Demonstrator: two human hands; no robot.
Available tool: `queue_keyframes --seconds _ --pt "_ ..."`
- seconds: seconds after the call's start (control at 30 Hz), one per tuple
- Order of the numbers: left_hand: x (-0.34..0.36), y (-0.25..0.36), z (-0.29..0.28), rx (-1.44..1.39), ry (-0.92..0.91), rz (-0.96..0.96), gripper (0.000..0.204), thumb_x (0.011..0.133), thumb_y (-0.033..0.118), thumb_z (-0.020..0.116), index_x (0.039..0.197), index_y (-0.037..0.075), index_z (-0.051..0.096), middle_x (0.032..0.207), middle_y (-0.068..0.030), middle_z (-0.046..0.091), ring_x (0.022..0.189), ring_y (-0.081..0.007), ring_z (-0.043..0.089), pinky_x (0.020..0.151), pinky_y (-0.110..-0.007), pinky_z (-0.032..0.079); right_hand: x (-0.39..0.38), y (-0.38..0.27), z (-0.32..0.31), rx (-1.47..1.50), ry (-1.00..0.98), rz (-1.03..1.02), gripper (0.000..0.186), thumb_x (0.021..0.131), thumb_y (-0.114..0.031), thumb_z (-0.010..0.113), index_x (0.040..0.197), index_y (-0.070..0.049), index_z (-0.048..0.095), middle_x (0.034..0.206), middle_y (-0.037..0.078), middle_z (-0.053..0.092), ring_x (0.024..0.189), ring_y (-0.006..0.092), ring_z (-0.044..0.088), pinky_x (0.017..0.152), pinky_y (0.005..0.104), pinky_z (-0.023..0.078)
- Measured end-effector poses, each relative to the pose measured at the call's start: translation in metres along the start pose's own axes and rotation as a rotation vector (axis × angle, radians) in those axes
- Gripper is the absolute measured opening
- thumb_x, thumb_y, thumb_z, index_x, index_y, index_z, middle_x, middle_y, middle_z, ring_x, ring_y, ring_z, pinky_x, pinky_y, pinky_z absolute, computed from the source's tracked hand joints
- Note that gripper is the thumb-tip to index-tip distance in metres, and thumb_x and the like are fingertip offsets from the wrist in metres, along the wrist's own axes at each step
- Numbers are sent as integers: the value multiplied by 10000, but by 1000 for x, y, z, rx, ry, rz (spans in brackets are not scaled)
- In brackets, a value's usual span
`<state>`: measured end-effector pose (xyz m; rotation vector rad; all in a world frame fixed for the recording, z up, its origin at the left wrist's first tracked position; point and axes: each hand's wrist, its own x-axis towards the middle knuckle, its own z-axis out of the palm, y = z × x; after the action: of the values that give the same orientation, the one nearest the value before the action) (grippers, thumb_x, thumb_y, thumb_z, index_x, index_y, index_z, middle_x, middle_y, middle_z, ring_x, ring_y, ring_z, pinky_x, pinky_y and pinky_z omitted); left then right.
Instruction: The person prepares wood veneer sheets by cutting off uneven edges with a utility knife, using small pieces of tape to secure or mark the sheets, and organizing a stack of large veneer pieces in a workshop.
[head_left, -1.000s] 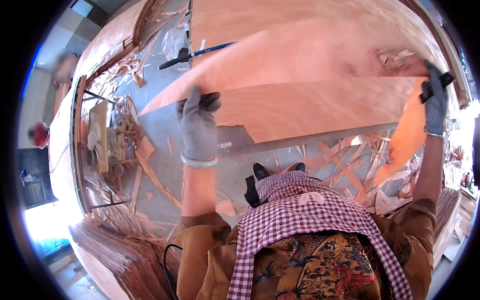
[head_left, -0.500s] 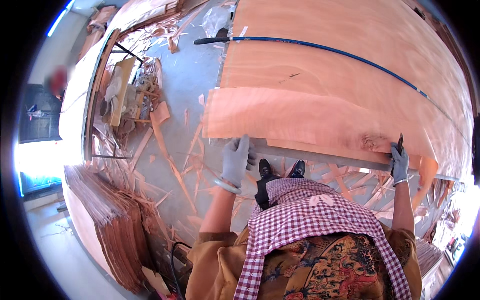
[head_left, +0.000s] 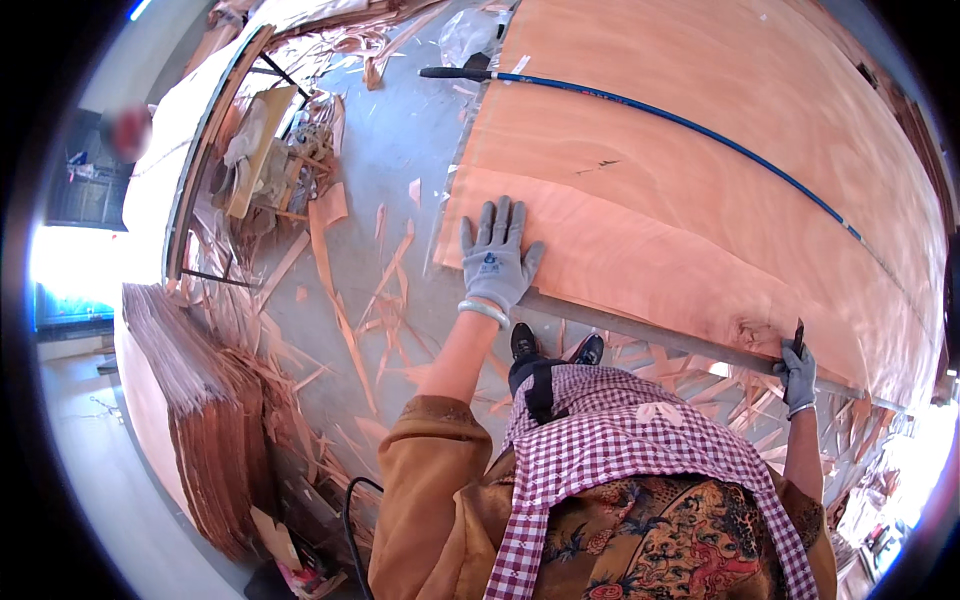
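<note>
A thin pinkish wood veneer strip (head_left: 600,235) lies along the near edge of the broad veneer sheet (head_left: 640,60) on the table. Flat on the strip's left end rests my left hand (head_left: 497,262), grey-gloved, its fingers spread and nothing in it. At the strip's right end, by the table's near edge, my right hand (head_left: 797,380), also gloved, is closed around a small dark knife (head_left: 799,336) whose tip points up. Its handle is hidden in the fist. A dark knot mark (head_left: 755,333) shows in the wood just left of the knife.
A long blue rod (head_left: 660,112) with a black grip lies across the sheet. Veneer scraps (head_left: 385,330) litter the grey floor. A thick veneer stack (head_left: 215,440) stands at lower left, below a metal-framed rack (head_left: 215,150). A clear plastic bag (head_left: 468,38) sits by the table's far left corner.
My left hand has moved from the near edge up onto the strip and flattened out. The strip, raised and curling at its right end before, now lies flatter. My right hand keeps the knife.
</note>
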<state>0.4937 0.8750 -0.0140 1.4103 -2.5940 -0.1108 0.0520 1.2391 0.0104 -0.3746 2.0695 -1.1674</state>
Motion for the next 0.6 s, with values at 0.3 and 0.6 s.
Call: queue_keyframes --seconds 0.3,0.6 --pt "-4 -8 10 -3 31 4 645 889 472 454 1421 135 312 1473 -124 292 1364 -313 255 1099 -535 101 3 -4 8 -30 23 -20 177 877 -188 592 1023 -88 590 627 -8 564 418 34 404 370 179 271" --pt "-5 -6 6 4 28 25 631 894 453 454 1421 137 311 1475 -124 285 1365 -317 253 1094 -546 103 -1 -6 -2 -115 -11 -6 200 877 -180 594 1046 -73 588 655 -7 569 451 44 461 388 183 307"
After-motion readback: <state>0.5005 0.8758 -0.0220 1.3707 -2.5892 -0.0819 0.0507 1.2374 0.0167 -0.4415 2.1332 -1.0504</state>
